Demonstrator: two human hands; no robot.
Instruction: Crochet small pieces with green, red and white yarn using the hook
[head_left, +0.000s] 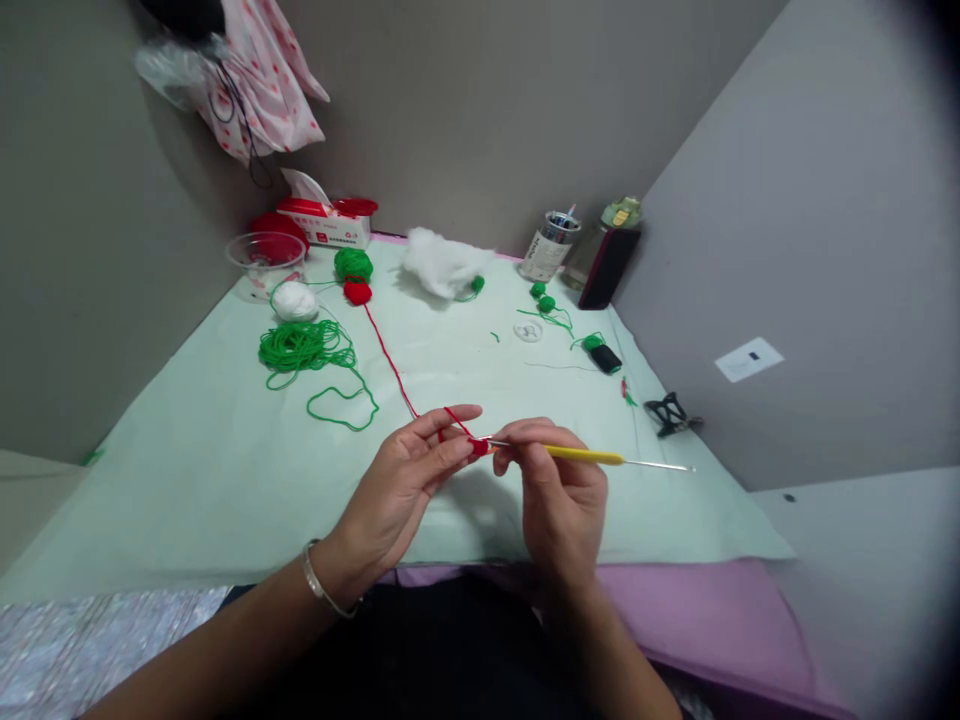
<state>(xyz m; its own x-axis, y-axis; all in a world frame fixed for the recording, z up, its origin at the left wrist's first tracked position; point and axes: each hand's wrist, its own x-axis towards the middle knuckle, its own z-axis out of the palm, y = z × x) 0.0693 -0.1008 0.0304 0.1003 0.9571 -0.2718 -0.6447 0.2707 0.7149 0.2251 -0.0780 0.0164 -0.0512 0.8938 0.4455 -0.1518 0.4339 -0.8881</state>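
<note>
Pinched between the thumb and fingers of my left hand (405,478) is a small red crochet piece (478,448). Red yarn (390,362) runs over the left index finger and back to a red yarn ball (358,291). My right hand (559,490) grips a crochet hook (585,454) by its yellow handle. The hook's left tip meets the red piece; its thin metal right end sticks out past the hand. A small orange bit shows beside the red piece, too small to name.
Green yarn (300,347) lies loosely coiled at left, near white (295,300) and green (353,265) yarn balls. White stuffing (442,262) sits at the back. Small green balls (547,304), a pen holder (550,247), a bottle (596,250), a phone (609,268) and a black clip (670,413) are at right.
</note>
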